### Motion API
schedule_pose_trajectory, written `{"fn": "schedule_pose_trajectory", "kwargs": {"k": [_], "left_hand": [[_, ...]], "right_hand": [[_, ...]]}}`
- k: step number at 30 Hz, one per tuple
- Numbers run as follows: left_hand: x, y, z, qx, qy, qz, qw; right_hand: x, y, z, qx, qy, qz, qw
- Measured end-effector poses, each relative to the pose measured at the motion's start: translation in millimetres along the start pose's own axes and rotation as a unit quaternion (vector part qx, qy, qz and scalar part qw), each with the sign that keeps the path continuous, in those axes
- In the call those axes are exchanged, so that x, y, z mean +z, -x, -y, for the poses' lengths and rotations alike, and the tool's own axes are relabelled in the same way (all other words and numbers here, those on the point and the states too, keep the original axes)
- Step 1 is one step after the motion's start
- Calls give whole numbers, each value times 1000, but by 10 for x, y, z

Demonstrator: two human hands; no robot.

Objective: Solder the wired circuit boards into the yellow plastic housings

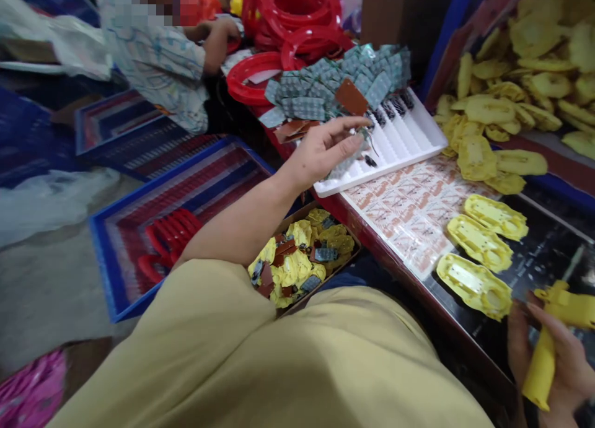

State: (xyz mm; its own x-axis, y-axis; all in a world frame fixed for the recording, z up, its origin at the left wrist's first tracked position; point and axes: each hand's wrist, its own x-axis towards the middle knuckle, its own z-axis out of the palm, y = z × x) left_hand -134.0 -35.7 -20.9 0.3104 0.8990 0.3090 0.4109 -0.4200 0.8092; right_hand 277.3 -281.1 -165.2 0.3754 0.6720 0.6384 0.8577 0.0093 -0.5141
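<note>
My left hand [325,149] is closed in a pinch over the white ribbed tray [418,146], on a small part with thin dark wires [369,140]. Small black parts [395,106] lie in the tray's grooves, and a heap of grey-green circuit boards [325,84] covers its far side. At the lower right, my right hand [558,360] is wrapped round a yellow pistol-shaped tool [542,369]. Left of that hand, three yellow plastic shells [474,285] lie in a row with their hollow sides up.
Loose yellow shells [502,106] are piled at the right. Below my left arm stands a box of mixed yellow pieces and boards [297,261]. A blue-rimmed crate [111,285] holds red rings. Across the table, near stacked red rings [302,7], sits a person [153,62].
</note>
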Motion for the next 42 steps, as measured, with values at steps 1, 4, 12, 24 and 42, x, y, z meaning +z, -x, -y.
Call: {"fn": "schedule_pose_trajectory", "kwargs": {"k": [1, 4, 12, 24, 42], "left_hand": [[176, 6, -52, -16, 60, 43, 997], [746, 62, -157, -64, 221, 198, 953], [1743, 279, -388, -112, 385, 367, 839], [1731, 331, -598, 231, 80, 313, 918], [2048, 317, -649, 160, 215, 364, 892]], "right_hand": [[-3, -8, 50, -30, -17, -19, 999], [-51, -11, 284, -91, -54, -7, 994], [-67, -34, 695, -38, -183, 30, 982], [107, -37, 807, -5, -169, -73, 983], [-83, -343, 1001, -106, -134, -44, 984]]}}
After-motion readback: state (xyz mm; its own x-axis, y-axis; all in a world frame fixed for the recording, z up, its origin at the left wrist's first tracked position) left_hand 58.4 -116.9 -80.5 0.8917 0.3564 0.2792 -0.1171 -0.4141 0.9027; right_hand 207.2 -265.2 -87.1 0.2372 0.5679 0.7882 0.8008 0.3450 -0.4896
